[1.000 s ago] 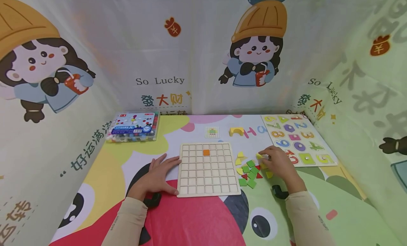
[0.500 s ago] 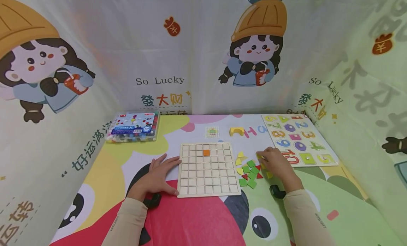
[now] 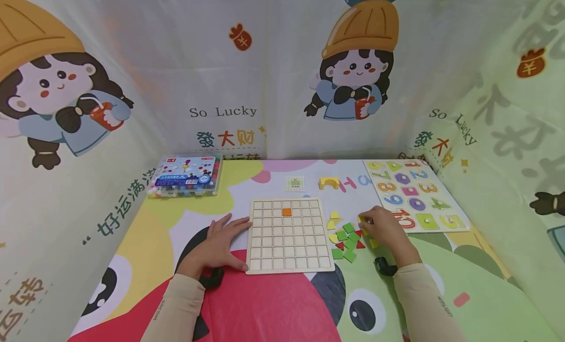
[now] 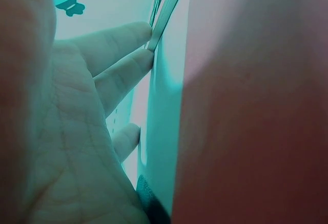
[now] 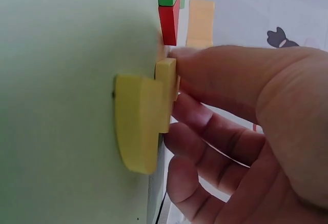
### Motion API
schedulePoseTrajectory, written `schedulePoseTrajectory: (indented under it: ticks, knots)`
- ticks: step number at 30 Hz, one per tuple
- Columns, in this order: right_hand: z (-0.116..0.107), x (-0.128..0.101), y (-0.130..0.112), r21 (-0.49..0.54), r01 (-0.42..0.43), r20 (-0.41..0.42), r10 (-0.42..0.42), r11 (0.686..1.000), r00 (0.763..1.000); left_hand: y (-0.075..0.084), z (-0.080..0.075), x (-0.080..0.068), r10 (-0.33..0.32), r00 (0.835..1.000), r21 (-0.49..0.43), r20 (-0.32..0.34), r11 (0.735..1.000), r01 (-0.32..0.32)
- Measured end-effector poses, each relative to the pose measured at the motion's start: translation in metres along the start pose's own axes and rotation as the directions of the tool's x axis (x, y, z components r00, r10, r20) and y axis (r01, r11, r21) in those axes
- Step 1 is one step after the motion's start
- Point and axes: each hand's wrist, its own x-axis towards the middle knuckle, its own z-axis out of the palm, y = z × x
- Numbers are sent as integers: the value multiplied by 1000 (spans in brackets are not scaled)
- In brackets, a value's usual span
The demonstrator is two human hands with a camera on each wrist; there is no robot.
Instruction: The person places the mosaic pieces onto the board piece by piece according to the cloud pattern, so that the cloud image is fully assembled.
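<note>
A pale wooden grid board (image 3: 290, 244) lies flat in the head view, with one orange square tile (image 3: 286, 212) in an upper cell. My left hand (image 3: 216, 246) rests at the board's left side, fingers spread; in the left wrist view two fingertips (image 4: 141, 60) meet its edge. Right of the loose tiles, my right hand (image 3: 385, 228) pinches a small yellow piece (image 3: 362, 218) between thumb and fingers. Close up in the right wrist view, other yellow pieces, one with a curved side (image 5: 136, 124), lie beside its fingertips. The thumb partly hides the pinched piece.
Green square tiles (image 3: 348, 227), red triangles (image 3: 360, 245) and yellow pieces (image 3: 334, 215) lie loose right of the board. Behind stand a patterned card (image 3: 295, 184), a yellow arch block (image 3: 328, 183) and a clear box (image 3: 185, 177). A number puzzle board (image 3: 437, 219) lies at right.
My right hand first shifts slightly left, then its fingertips move a little down and right among the yellow pieces. My left hand and the board stay in place.
</note>
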Motion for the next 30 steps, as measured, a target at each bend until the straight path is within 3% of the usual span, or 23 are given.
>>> schedulePoseTrajectory:
  ticks: [4,13,21,26,30]
  knots:
    - [0,1,-1,11,-32,8,32,999,999,1,-1,0,0,1000,1,3,1000,0]
    - [2,2,-2,-20,-1,-54,0,1000,999,1,-1,0,-4,1000,-1,3,1000,4]
    - [-2,-1,-4,-11,-24,-73,23,1000,997,3,-1,0,3,1000,-5,-1,1000,-3]
    - [-5,-4,-9,45,28,-89,-24,999,996,3,-1,-1,-3,1000,-4,-5,1000,3]
    - [-6,-7,-20,33,120,-110,-116,992,987,3,0,-2,-2,1000,-1,-6,1000,2]
